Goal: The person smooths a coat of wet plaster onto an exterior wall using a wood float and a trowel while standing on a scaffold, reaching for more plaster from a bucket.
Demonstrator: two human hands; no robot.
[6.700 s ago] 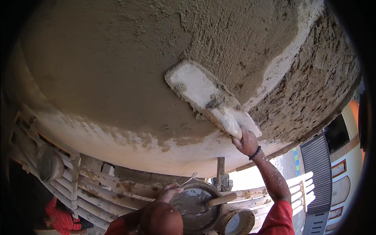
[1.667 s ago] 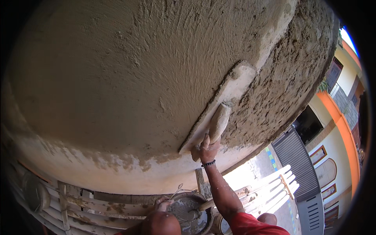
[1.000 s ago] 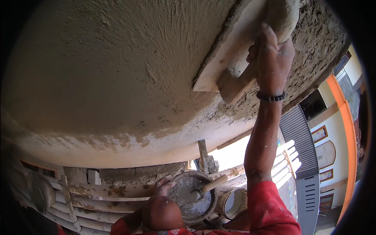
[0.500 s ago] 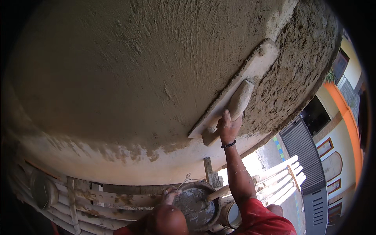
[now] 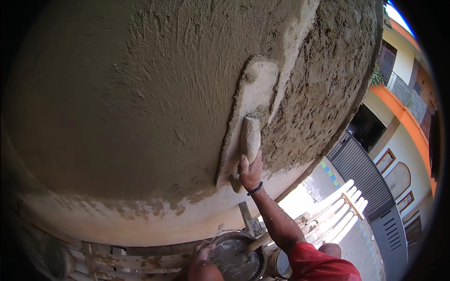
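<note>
My right hand (image 5: 251, 173) is closed round the pale, mortar-caked handle of a long plastering float (image 5: 258, 89). The float's blade lies against the wall, nearly upright, with wet mortar along its left edge. Left of it spreads smoother grey plaster (image 5: 117, 117); on the right the plaster (image 5: 318, 89) is rough and lumpy. A pale smooth strip (image 5: 293, 51) runs up beside the blade. Low in view, my left hand (image 5: 203, 251) appears closed on the wire handle of a bucket (image 5: 239, 257) of wet mortar, though its fingers show only small.
Bamboo poles (image 5: 145, 261) form a platform below the wall, with more sunlit poles (image 5: 333, 210) at the right. A second container (image 5: 283, 262) stands beside the bucket. Beyond lie a paved street (image 5: 347, 248), a grey gate (image 5: 361, 173) and an orange-trimmed house (image 5: 398, 107).
My right hand and the float have moved left along the wall, and the blade has turned more upright. The view has shifted, so the bucket and my left hand sit lower.
</note>
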